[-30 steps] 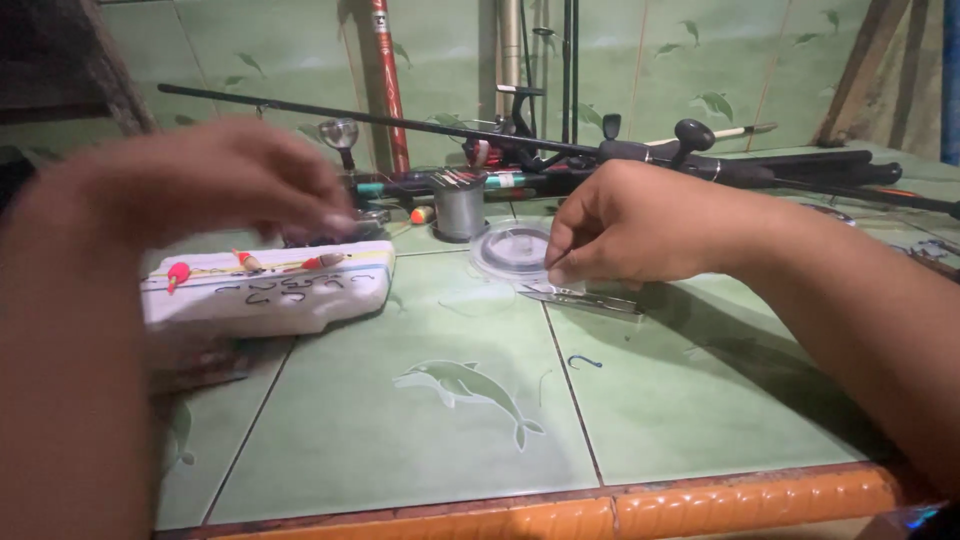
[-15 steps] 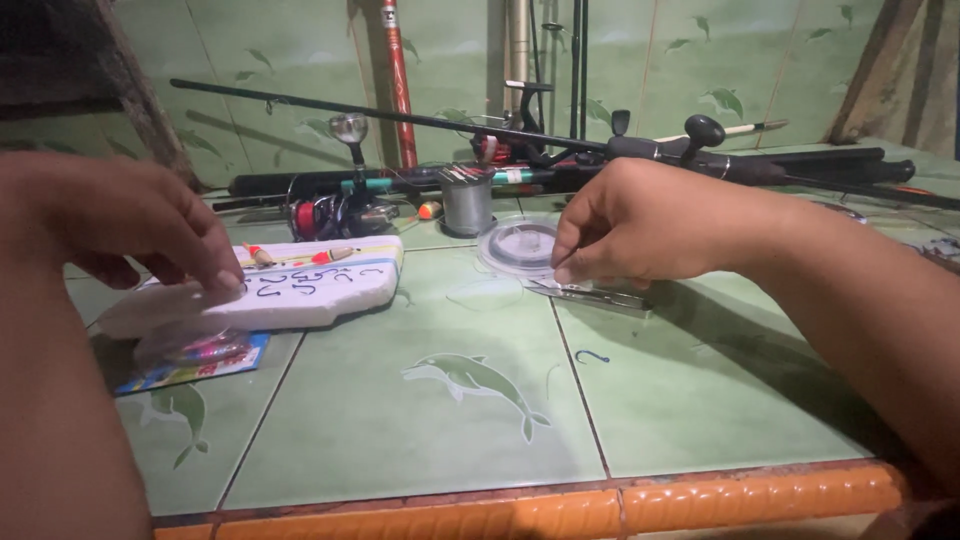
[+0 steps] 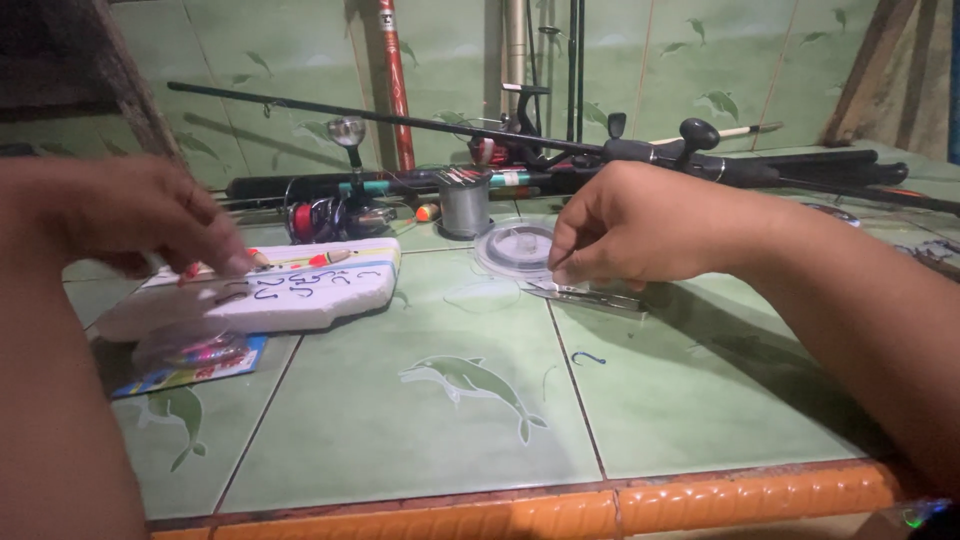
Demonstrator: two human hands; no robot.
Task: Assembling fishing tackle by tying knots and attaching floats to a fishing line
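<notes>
Over the white foam block (image 3: 262, 290) studded with hooks, my left hand (image 3: 140, 215) has its fingers curled down, tips touching the top; can't tell if it's pinching anything. Right of the block, my right hand (image 3: 640, 225) is loosely closed above the small scissors (image 3: 590, 297), beside the clear line spool (image 3: 515, 247).
</notes>
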